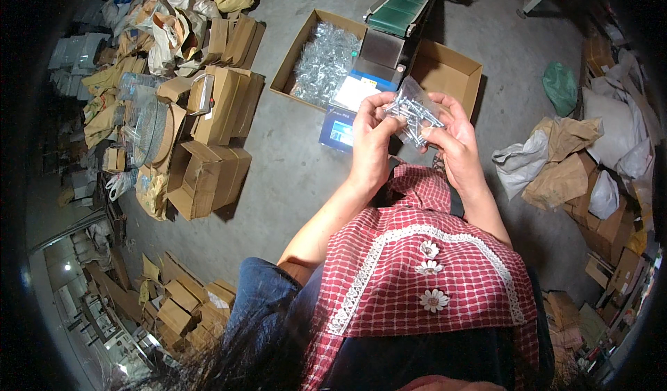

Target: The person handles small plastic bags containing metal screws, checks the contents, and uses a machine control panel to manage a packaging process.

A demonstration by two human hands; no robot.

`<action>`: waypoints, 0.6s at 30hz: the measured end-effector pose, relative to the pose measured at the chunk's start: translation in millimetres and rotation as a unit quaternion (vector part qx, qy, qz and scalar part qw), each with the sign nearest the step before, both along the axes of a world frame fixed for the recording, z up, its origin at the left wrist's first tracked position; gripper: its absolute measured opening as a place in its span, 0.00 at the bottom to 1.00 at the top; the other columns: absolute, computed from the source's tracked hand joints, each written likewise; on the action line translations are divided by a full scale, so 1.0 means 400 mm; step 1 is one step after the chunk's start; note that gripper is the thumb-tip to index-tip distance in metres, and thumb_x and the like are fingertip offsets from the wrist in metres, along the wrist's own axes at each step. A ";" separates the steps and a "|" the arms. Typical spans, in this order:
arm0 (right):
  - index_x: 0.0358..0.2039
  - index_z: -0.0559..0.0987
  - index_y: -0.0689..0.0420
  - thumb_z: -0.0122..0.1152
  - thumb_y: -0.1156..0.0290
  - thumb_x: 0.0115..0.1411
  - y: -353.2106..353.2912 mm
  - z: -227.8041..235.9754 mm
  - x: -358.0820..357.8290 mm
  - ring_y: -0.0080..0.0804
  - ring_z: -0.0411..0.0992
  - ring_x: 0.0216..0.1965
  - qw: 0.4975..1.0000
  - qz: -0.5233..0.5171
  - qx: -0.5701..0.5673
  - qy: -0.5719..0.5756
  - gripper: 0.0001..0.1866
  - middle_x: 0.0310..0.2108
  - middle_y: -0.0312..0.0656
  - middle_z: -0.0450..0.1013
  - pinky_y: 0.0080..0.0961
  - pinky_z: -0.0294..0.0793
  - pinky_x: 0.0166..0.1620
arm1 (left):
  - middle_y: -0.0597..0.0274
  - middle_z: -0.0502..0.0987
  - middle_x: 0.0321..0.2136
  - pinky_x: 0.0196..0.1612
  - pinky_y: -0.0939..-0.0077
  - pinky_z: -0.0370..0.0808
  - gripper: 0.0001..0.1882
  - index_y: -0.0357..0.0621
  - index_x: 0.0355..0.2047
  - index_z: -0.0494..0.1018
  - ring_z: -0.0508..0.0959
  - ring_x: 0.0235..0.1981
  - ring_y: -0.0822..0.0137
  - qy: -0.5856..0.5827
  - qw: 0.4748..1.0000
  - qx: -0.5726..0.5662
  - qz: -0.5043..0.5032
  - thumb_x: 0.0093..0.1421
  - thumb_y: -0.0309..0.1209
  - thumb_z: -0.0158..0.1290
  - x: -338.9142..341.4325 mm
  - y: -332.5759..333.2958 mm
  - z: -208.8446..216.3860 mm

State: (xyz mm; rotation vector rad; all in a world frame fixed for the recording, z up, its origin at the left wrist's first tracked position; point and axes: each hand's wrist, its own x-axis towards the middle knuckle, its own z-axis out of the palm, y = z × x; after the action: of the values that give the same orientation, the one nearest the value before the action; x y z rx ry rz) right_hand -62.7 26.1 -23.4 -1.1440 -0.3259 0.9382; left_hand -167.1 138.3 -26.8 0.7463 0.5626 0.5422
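Between my two hands is a small clear plastic bag of screws (415, 118), held up in front of my chest. My left hand (375, 128) grips its left side, thumb on top and fingers curled behind. At the other side my right hand (453, 132) pinches the bag the same way. Silvery screws lie jumbled inside it, and the bag's clear upper part points away from me. Just beyond my hands stand a blue box (337, 131) and a pale-topped device (356, 91). An open carton (281, 78) full of filled clear bags sits to their left.
A green conveyor belt (401, 7) slopes down toward a metal chute (379, 52). Right of it stands another open carton (464, 63). Cardboard boxes (221, 106) are stacked at left; sacks (556, 161) and a green bag (559, 88) lie at right on the grey floor (278, 175).
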 end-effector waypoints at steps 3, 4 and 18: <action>0.59 0.63 0.58 0.56 0.80 0.56 0.001 -0.001 0.002 0.21 0.72 0.35 1.000 0.006 -0.002 -0.002 0.28 0.44 0.42 0.74 0.18 0.73 0.34 | 0.58 0.75 0.37 0.37 0.76 0.78 0.21 0.35 0.52 0.63 0.76 0.36 0.69 -0.002 1.000 0.013 0.001 0.58 0.20 0.52 0.001 0.004 -0.006; 0.59 0.63 0.58 0.56 0.80 0.56 0.002 -0.001 0.001 0.21 0.72 0.35 1.000 0.007 -0.001 -0.006 0.28 0.44 0.42 0.74 0.18 0.73 0.34 | 0.58 0.75 0.37 0.38 0.76 0.78 0.21 0.35 0.52 0.63 0.76 0.36 0.69 0.002 1.000 0.021 -0.001 0.58 0.21 0.52 0.001 0.004 -0.007; 0.59 0.62 0.59 0.58 0.80 0.54 0.008 0.000 -0.003 0.22 0.72 0.34 1.000 0.011 -0.008 -0.017 0.31 0.42 0.42 0.72 0.18 0.73 0.33 | 0.58 0.75 0.35 0.30 0.75 0.80 0.19 0.33 0.51 0.62 0.77 0.32 0.71 0.020 0.999 0.033 -0.006 0.59 0.20 0.49 0.009 0.009 0.005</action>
State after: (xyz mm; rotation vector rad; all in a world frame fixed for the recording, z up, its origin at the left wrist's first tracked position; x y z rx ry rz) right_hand -64.0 29.2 -23.4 -1.1738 -0.3594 0.9420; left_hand -163.5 141.9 -24.7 0.8245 0.5789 0.5385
